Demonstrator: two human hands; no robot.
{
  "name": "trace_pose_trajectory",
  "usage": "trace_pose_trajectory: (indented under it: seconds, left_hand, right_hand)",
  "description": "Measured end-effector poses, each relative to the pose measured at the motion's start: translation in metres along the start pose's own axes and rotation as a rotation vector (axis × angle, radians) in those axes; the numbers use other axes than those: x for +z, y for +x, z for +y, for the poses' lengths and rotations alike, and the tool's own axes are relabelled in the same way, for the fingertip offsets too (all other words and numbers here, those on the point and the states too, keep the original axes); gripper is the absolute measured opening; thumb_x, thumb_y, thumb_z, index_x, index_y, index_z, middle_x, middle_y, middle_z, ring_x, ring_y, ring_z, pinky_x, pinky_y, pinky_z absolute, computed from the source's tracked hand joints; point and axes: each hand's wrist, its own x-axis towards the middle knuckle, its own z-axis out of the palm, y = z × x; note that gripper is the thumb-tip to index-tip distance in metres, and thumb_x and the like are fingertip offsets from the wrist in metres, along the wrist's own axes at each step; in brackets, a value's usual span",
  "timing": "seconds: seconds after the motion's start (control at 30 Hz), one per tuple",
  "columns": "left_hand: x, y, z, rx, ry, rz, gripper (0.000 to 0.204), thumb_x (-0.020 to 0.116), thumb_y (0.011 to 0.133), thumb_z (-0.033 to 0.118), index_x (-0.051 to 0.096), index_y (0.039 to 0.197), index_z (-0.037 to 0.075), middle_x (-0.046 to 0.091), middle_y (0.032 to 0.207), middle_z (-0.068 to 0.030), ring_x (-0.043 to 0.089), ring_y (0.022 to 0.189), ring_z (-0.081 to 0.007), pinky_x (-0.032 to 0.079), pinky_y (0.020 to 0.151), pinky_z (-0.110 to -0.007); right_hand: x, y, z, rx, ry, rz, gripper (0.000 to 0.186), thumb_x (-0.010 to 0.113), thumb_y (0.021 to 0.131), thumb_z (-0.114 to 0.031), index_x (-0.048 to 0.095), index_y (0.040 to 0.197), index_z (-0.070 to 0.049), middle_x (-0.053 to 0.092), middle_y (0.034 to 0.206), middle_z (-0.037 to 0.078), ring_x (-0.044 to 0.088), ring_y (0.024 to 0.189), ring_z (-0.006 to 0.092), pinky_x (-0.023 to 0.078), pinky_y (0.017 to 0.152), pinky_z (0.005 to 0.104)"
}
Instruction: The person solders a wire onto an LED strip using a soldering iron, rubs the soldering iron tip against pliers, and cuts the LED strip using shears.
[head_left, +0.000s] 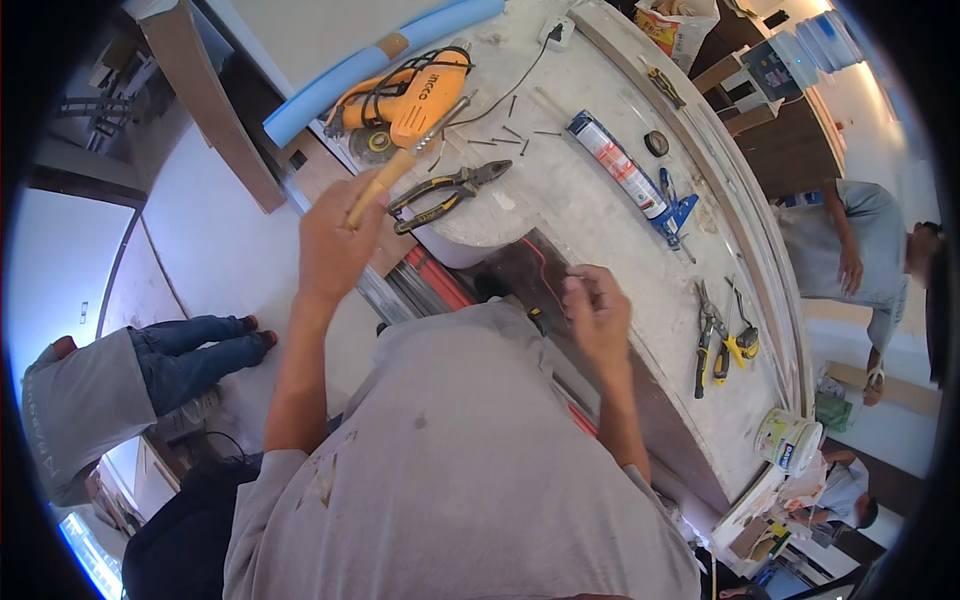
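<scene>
My left hand [340, 235] is closed on the wooden handle of a soldering iron [380, 180], its metal shaft pointing up and right beside the orange heat gun [420, 105]. Black-and-yellow pliers [447, 195] lie on the worktop just right of that hand. My right hand [592, 305] has curled fingers over the dark front edge, beside a thin red wire [543, 265]; whatever it holds is too small to make out. Loose screws [512, 133], a sealant tube in a blue caulking gun [630, 175] and a roll of black tape [656, 142] lie farther back.
The curved worktop [670, 310] bears more pliers [703, 355], a tape measure [746, 342], a blue foam roll [350, 80] and a power strip [555, 32]. A white bucket [788, 445] is at right. Co-workers [840, 250] stand or work at right; another person [100, 400] is at left.
</scene>
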Motion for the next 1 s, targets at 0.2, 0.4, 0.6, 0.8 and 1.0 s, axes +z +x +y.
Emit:
trace_pose_trajectory:
  seconds: [0.2, 0.4, 0.6, 0.8, 1.0]
  left_hand:
    - [0.061, -0.043, 0.013, 0.229, 0.043, 0.061, 0.036, 0.068, 0.084, 0.005, 0.060, 0.119, -0.001, 0.062, 0.102, -0.0163, 0.062, 0.079, -0.0310, 0.051, 0.072, -0.036]
    - [0.077, -0.057, 0.006, 0.167, 0.141, 0.015, 0.038, 0.068, 0.085, 0.010, 0.059, 0.121, 0.001, 0.059, 0.097, -0.0103, 0.064, 0.074, -0.0268, 0.052, 0.059, -0.035]
    - [0.086, -0.063, 0.025, 0.161, 0.205, -0.104, 0.044, 0.070, 0.080, 0.003, 0.059, 0.122, 0.000, 0.063, 0.104, -0.0130, 0.065, 0.074, -0.0288, 0.054, 0.063, -0.034]
    - [0.090, -0.039, 0.043, 0.046, 0.047, -0.203, 0.048, 0.072, 0.076, 0.011, 0.059, 0.122, 0.002, 0.065, 0.092, -0.0082, 0.060, 0.070, -0.0252, 0.046, 0.069, -0.037]
    - [0.065, 0.036, -0.024, 0.438, 0.382, 0.117, 0.029, 0.070, 0.078, 0.006, 0.068, 0.107, 0.007, 0.067, 0.090, -0.0094, 0.060, 0.080, -0.0255, 0.046, 0.076, -0.039]
  right_hand:
    - [0.071, 0.018, -0.028, -0.478, -0.084, -0.034, 0.039, 0.067, 0.086, -0.008, 0.060, 0.124, -0.009, 0.061, 0.079, 0.010, 0.060, 0.063, 0.0213, 0.049, 0.057, 0.0308]
    - [0.072, 0.055, -0.006, -0.701, -0.312, -0.093, 0.052, 0.070, 0.081, -0.001, 0.055, 0.130, -0.013, 0.061, 0.082, 0.009, 0.058, 0.063, 0.0240, 0.048, 0.054, 0.0351]
    - [0.071, 0.062, 0.013, -0.860, -0.571, -0.160, 0.051, 0.067, 0.074, -0.011, 0.063, 0.124, -0.017, 0.055, 0.077, 0.003, 0.055, 0.061, 0.0175, 0.043, 0.051, 0.0299]
    - [0.062, 0.100, 0.008, -1.029, -0.495, 0.100, 0.040, 0.067, 0.074, -0.013, 0.067, 0.114, -0.011, 0.048, 0.072, 0.001, 0.050, 0.060, 0.0155, 0.040, 0.052, 0.0322]
    - [0.029, 0.158, -0.045, -0.851, -0.679, 0.035, 0.027, 0.073, 0.078, -0.017, 0.062, 0.101, -0.007, 0.057, 0.074, 0.008, 0.056, 0.062, 0.0229, 0.043, 0.055, 0.0346]
